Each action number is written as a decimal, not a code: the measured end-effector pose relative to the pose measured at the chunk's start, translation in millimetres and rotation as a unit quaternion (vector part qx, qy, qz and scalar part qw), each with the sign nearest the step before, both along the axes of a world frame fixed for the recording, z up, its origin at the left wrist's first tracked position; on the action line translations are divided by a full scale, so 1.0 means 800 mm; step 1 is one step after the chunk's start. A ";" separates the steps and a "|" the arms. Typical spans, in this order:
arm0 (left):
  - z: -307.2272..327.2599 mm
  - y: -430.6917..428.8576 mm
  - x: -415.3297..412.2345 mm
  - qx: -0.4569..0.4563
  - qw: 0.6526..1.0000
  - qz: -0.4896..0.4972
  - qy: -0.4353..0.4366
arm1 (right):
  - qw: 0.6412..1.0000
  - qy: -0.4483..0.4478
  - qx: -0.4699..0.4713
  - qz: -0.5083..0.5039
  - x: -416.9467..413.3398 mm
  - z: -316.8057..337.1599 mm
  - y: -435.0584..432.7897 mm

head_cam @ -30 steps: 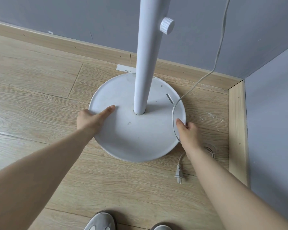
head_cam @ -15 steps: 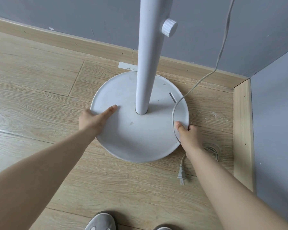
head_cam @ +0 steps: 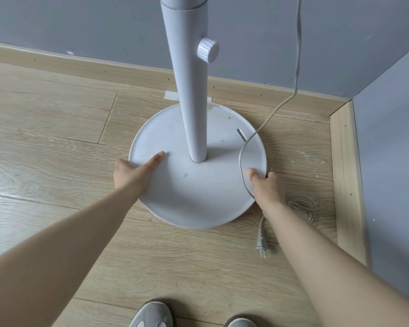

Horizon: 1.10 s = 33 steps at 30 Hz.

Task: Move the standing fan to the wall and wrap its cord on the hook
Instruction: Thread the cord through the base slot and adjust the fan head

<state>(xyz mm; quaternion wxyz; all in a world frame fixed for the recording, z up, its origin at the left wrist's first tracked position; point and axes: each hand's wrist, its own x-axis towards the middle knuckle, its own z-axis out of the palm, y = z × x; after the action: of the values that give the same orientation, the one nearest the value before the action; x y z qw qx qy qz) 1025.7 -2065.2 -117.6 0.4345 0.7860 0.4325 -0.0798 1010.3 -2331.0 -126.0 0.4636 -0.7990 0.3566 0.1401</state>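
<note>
The standing fan's round white base [head_cam: 194, 192] rests on the wooden floor close to the grey wall, with its white pole [head_cam: 191, 95] rising out of the top of the frame. My left hand [head_cam: 134, 173] grips the base's left rim, thumb on top. My right hand [head_cam: 266, 185] holds the right rim, thumb pressing the grey cord [head_cam: 243, 152] that crosses the base. The cord hangs down from above and ends in a plug [head_cam: 261, 243] lying on the floor. No hook is in view.
A wooden skirting board [head_cam: 80, 64] runs along the back wall and meets a side wall [head_cam: 392, 161] in a corner at right. A loose coil of cord [head_cam: 302, 206] lies near that corner. My shoes [head_cam: 151, 315] show at the bottom edge.
The base has slid a little to the right and toward the wall with both hands on its rim. My view has tilted up slightly.
</note>
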 end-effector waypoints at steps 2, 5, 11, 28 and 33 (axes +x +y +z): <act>-0.001 -0.005 -0.002 0.009 1.000 0.006 -0.012 | 1.000 0.006 -0.001 0.003 0.000 0.003 0.002; -0.001 -0.010 -0.002 0.029 0.999 0.002 -0.019 | 1.000 -0.001 0.002 0.001 0.001 0.003 0.004; -0.002 -0.004 0.000 0.042 0.999 -0.022 0.025 | 1.000 0.008 0.007 0.006 -0.001 0.003 0.010; 0.037 -0.012 -0.013 0.188 0.949 -0.252 0.020 | 1.000 0.002 -0.003 0.015 -0.005 0.001 0.013; 0.054 -0.071 -0.011 0.098 0.940 -0.297 -0.133 | 1.000 0.003 0.003 0.005 -0.007 -0.001 0.012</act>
<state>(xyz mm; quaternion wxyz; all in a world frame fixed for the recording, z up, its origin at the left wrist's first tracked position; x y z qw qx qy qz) 1016.8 -2121.8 -74.3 0.3656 0.9209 0.1228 -0.0572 1005.0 -2321.2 -127.0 0.4639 -0.7992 0.3535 0.1458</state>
